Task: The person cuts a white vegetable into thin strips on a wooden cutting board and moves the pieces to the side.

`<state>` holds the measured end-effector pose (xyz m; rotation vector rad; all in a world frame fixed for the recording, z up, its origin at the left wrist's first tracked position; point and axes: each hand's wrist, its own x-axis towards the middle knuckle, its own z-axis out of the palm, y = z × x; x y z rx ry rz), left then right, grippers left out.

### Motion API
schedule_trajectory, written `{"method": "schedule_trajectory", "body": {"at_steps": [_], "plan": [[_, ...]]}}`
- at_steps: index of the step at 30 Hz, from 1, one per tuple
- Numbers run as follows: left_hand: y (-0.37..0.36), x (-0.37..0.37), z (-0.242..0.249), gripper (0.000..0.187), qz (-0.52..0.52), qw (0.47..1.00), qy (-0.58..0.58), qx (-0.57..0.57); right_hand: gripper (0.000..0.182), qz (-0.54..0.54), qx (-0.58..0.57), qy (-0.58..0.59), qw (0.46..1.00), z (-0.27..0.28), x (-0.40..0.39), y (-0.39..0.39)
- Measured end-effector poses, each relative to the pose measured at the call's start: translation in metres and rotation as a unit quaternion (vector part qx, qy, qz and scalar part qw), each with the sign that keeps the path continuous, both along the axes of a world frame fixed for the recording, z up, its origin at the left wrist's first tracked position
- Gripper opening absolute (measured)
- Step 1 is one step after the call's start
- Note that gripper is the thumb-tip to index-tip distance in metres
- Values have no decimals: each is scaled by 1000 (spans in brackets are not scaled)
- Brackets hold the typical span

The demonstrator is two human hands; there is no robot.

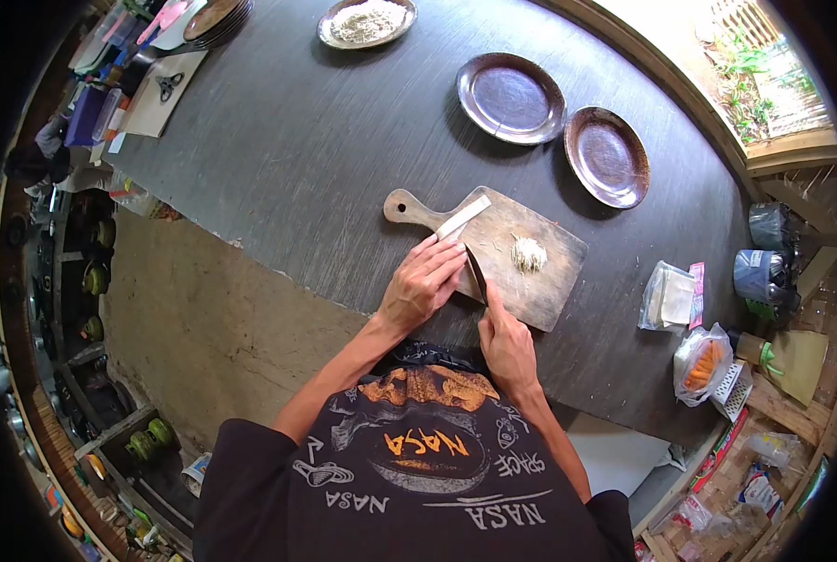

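While both hands are busy at the cutting board, there's a fair bit of other stuff around on the dark table. Big oval plate sits on the far side past the board, w/ a smaller oval plate just to its right. Far left of those is a dish w/ a heap of pale stuff, can't tell what tbh. Scissors are way over on the left. Right side has a clear packet, then a bag of carrots nearer, w/ a grater right beside it.

Pale strip lies diagonally on the left part of the board, near the handle, & a little pile of shreds is right of it. L hand is flattish, fingers close together, pressing down on the near end of the strip & hiding that bit. R hand is closed around the knife, covering most of its handle, index finger reaching fwd along it. Blade's right by the L fingertips, can't tell if they're touching.
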<state>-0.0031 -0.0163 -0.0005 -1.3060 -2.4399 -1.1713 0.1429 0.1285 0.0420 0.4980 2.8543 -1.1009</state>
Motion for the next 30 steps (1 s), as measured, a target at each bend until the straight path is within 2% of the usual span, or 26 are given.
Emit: {"method": "schedule_trajectory", "body": {"at_steps": [1,3,7,12,18,30], "plan": [[0,-1,-1,26,1,1000,0,0,69,1,0,0,1000,5,-3,-1],[1,1,-4,26,5,1000,2,-4,67,-19,13,-89,996,16,-7,-5],[-1,1,-1,27,5,1000,7,-10,67,-13,11,-89,996,17,2,-3],[-1,1,-3,28,-1,1000,-5,-9,68,-1,-9,-10,1000,0,13,2],[-1,-1,-2,29,-5,1000,-6,0,67,3,-15,3,1000,-4,5,4],[-2,0,0,29,-9,1000,9,-14,64,-24,-45,-75,996,21,6,2]]}}
